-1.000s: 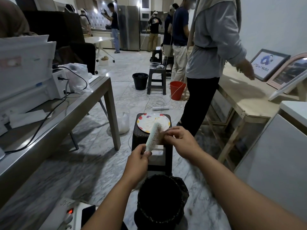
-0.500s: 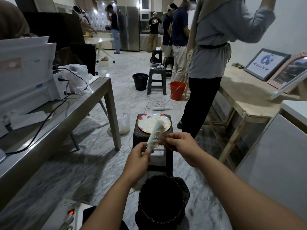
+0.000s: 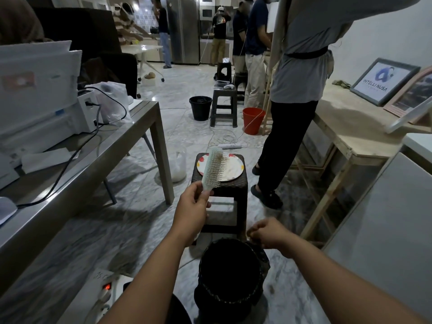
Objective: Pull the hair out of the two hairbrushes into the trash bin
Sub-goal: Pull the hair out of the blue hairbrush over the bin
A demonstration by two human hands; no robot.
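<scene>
The black trash bin (image 3: pixel 230 272) sits nearest, and the right hand (image 3: pixel 266 232) has dropped from the hairbrush (image 3: pixel 214 168) to its rim, fingers pinched, presumably dumping pulled hair; what it holds is unclear. Beyond, the left hand (image 3: pixel 192 210) grasps the brush handle, brown hair remaining among bristles. The second brush is unseen.

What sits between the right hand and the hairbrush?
In the head view, only the dark stool and bare floor show between the right hand, closed above the trash bin, and the hairbrush in the left hand.
</scene>
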